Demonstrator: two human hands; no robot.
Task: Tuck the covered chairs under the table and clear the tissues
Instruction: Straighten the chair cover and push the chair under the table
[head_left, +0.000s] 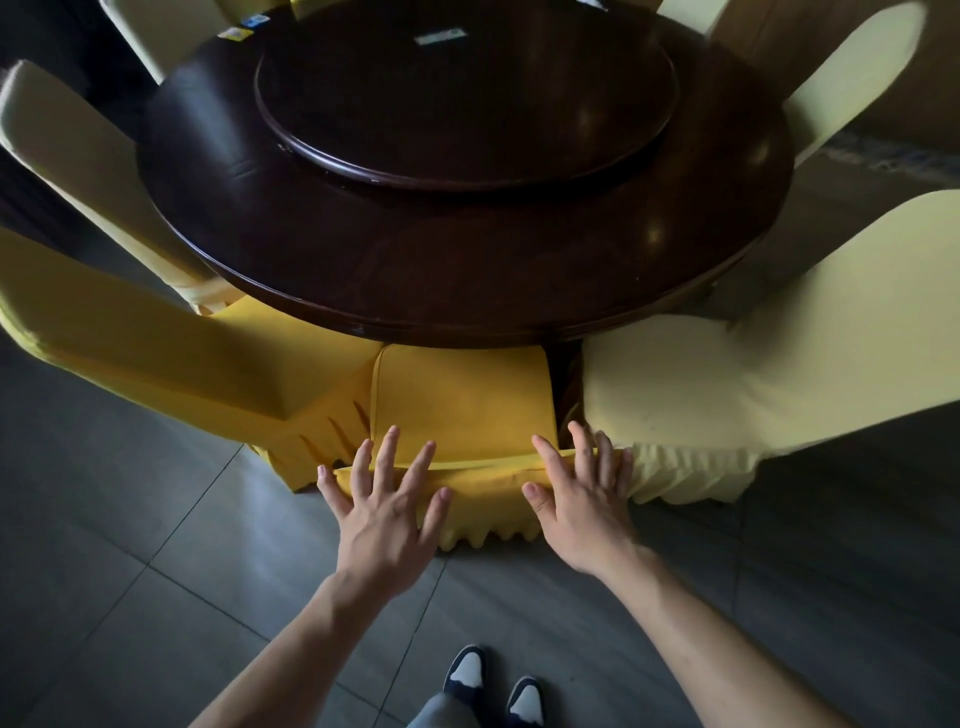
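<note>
While spread flat, fingers straight and splayed, left hand (382, 501) and right hand (582, 491) pressed on the top edge of a mustard-yellow covered chair (462, 410), gripping nothing; smooth fabric, pleated skirt at the hem, padded seat partly under the round dark wooden table (467, 280); glossy, with a raised circular turntable (467, 98) at centre; small tissue packet (440, 36) lying flat on the turntable's far side; another yellow-covered chair (171, 358) just left, touching; pale cream covered chair (753, 364) just right; grey floor tiles (130, 545) below; dark-and-white shoes (493, 686) at bottom.
</note>
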